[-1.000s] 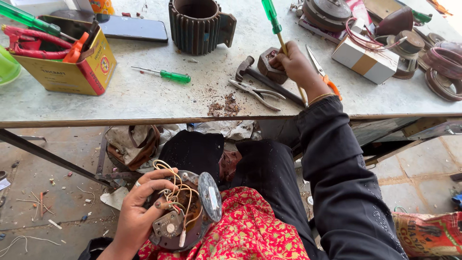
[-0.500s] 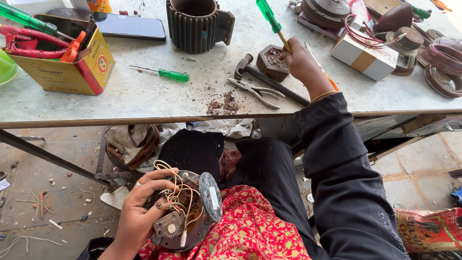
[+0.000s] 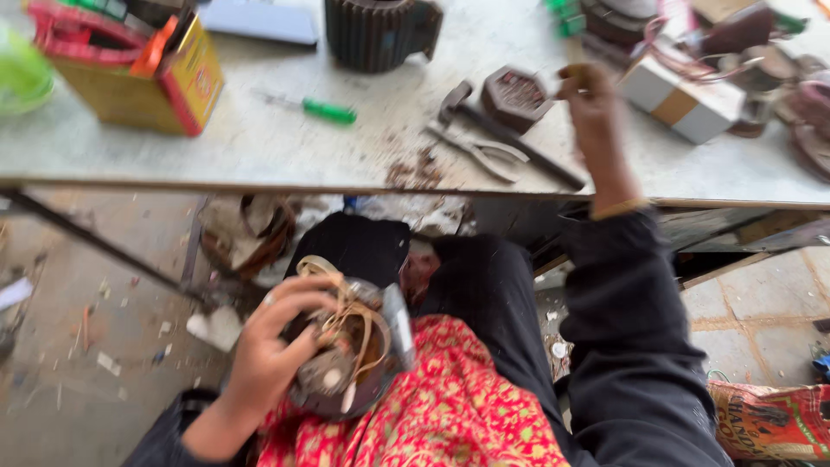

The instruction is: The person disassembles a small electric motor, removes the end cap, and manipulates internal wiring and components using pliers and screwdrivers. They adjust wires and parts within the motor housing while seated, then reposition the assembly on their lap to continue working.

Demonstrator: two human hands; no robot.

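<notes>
My left hand (image 3: 268,363) grips a round motor part (image 3: 346,367) with loose tan wires, resting on a red patterned cloth (image 3: 450,415) over my lap. My right hand (image 3: 595,108) is raised above the worktable (image 3: 259,151), fingers curled around a thin tool. It is blurred, with a green handle (image 3: 564,15) showing above the hand. Just left of that hand lie a hexagonal brown piece (image 3: 516,93), a hammer (image 3: 484,121) and pliers (image 3: 480,154).
On the table are a small green-handled screwdriver (image 3: 324,110), a yellow box (image 3: 147,86) with red tools, a dark ribbed housing (image 3: 376,30), a white box (image 3: 683,99) and motor parts at the right. Scraps litter the floor under the table.
My right hand has lifted off the table and swung right with the green-handled tool. The view has moved closer and blurred. My left hand still holds the motor part.
</notes>
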